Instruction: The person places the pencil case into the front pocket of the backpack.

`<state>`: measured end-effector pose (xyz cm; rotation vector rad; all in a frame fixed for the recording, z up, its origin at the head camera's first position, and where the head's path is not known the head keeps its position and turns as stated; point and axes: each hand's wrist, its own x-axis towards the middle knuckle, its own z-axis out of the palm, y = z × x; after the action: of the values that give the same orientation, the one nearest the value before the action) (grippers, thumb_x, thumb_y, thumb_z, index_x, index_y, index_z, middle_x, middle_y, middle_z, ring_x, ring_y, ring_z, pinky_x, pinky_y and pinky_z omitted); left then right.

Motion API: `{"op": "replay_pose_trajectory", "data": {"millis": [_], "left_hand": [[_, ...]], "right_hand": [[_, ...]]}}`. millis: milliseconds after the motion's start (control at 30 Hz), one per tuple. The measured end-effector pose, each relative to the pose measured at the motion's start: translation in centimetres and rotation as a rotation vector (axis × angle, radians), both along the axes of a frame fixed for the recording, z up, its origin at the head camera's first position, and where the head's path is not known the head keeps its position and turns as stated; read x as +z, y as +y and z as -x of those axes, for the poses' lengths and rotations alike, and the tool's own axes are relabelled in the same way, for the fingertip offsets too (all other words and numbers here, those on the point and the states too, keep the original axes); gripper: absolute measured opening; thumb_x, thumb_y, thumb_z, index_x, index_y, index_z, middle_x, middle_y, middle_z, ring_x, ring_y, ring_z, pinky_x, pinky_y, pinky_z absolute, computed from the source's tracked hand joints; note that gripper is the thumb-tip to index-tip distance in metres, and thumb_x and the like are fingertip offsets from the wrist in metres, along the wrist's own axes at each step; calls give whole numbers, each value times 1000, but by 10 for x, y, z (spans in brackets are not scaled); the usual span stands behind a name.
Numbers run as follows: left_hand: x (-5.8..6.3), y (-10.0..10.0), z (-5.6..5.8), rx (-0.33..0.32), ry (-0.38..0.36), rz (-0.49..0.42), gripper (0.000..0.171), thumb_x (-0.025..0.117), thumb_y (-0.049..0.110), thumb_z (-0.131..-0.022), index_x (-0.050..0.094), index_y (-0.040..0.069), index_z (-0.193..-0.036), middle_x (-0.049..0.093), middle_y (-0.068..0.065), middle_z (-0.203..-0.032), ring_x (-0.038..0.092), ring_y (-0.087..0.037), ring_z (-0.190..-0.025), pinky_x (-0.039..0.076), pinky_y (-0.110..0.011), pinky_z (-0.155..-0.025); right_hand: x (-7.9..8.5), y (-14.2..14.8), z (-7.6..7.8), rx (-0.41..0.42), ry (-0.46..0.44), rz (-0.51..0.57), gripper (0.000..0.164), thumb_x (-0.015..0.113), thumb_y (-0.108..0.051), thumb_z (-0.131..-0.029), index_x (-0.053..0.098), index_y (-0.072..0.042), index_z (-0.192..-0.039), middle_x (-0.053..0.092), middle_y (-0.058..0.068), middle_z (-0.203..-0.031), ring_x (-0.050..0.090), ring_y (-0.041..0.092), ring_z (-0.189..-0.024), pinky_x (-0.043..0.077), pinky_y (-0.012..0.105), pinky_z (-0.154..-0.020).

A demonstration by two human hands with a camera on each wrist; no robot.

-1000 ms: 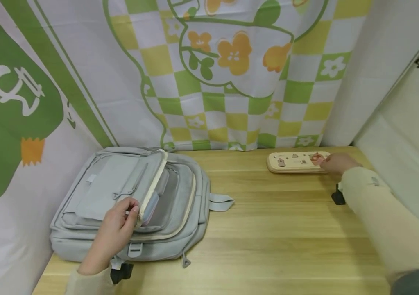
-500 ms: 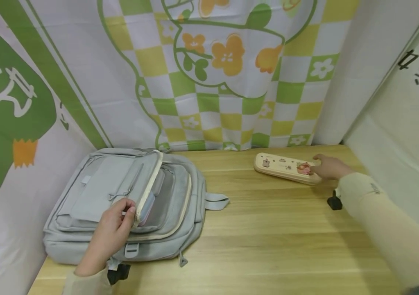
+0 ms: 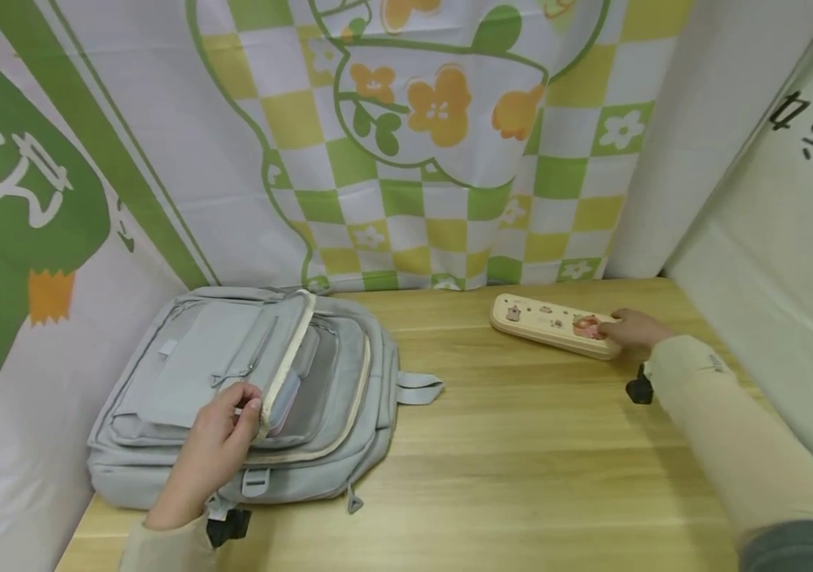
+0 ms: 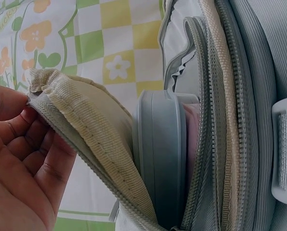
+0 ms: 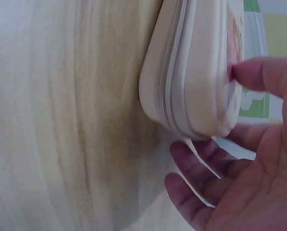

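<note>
A grey backpack [image 3: 184, 365] lies on the left with its front pocket unzipped. My left hand [image 3: 216, 437] pinches the cream-taped edge of the pocket flap [image 4: 85, 115] between thumb and fingers, holding it up. Inside the pocket, a blue-grey rounded case [image 4: 160, 139] stands beside something pink [image 4: 193, 130]. Over at the back right, a cream pencil case [image 3: 552, 324] with cartoon prints lies at a slant on the table. My right hand [image 3: 635, 328] holds its right end, thumb on the lid and index finger round the end; the other fingers curl loosely beyond it.
The wooden table [image 3: 520, 453] runs back to a checked, flower-printed curtain [image 3: 427, 183]. White cloth walls close in both sides. From the backpack, a top loop [image 3: 419, 388] and a zip pull [image 3: 354, 502] stick out onto the table.
The pencil case has turned aslant, its right end nearer me, and my right hand has shifted its hold on that end. My left hand keeps the flap raised. The head view has swung slightly right.
</note>
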<state>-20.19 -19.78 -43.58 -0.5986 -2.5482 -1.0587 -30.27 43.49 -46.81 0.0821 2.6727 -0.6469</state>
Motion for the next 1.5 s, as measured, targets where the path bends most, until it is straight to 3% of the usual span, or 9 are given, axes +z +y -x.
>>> {"op": "replay_pose_trajectory", "data": {"millis": [267, 467, 600, 767, 867, 1000, 1167, 1333, 1500], "left_hand": [[0, -3, 1, 15, 11, 2, 11, 56, -6, -99, 62, 2, -96, 57, -2, -80, 50, -3, -63, 44, -27, -53], [1, -3, 1, 33, -13, 5, 9, 56, -5, -101, 62, 2, -97, 57, -2, -80, 52, -5, -67, 44, -27, -54], [0, -3, 1, 37, -25, 8, 9, 56, -4, -101, 62, 2, -98, 54, 0, -78, 52, -5, -66, 44, -27, -54], [0, -2, 1, 31, -24, 8, 9, 56, -4, -101, 62, 2, -97, 53, 0, -76, 50, -4, -62, 43, -27, -53], [1, -2, 2, 26, -25, 7, 10, 55, -3, -102, 61, 2, -97, 54, -1, -76, 47, -4, -58, 43, -27, -53], [1, -2, 2, 32, -19, 16, 10, 56, -4, -101, 62, 2, -96, 58, -4, -80, 45, -4, -59, 41, -27, -54], [1, -2, 1, 41, -23, 18, 8, 57, -3, -101, 62, 2, -98, 60, -3, -83, 46, -5, -62, 41, -27, -55], [1, -2, 0, 47, -30, 15, 7, 58, -2, -101, 63, 2, -100, 59, -2, -84, 47, -5, -63, 41, -27, -56], [0, -1, 0, 42, -21, 6, 7, 57, -3, -100, 63, 2, -99, 57, -2, -83, 51, -5, -66, 43, -27, -55]], "right_hand": [[6, -8, -2, 87, -83, 5, 84, 43, -46, -108, 25, 29, -144, 26, 51, -146, 29, 65, -135, 31, 69, -109], [-2, -8, -5, 42, -83, 76, 82, 50, -47, -105, 37, 27, -137, 43, 47, -136, 42, 60, -127, 36, 66, -106], [-6, -6, -9, -11, -67, 170, 67, 58, -42, -103, 46, 20, -124, 56, 29, -113, 54, 40, -104, 46, 48, -90], [-8, -4, -15, -55, -86, 343, 38, 60, -30, -104, 51, 6, -109, 54, 4, -89, 51, 17, -77, 45, 30, -70], [-10, 1, -20, -81, -138, 517, 32, 57, -24, -106, 52, 6, -114, 58, -1, -96, 58, 8, -82, 52, 27, -77], [-13, 7, -24, -92, -225, 703, 46, 52, -24, -109, 44, 15, -132, 61, 3, -116, 65, 8, -99, 54, 35, -94], [-12, 0, -31, -145, -263, 762, 64, 53, -25, -109, 27, 21, -145, 64, 10, -122, 67, 13, -103, 51, 42, -102], [-8, -8, -37, -159, -246, 781, 48, 50, -17, -110, 41, 22, -137, 70, 6, -110, 69, 14, -100, 52, 40, -100], [-7, -10, -43, -146, -215, 855, 44, 47, -16, -111, 45, 21, -134, 71, 2, -105, 70, 12, -97, 55, 36, -95]]}}
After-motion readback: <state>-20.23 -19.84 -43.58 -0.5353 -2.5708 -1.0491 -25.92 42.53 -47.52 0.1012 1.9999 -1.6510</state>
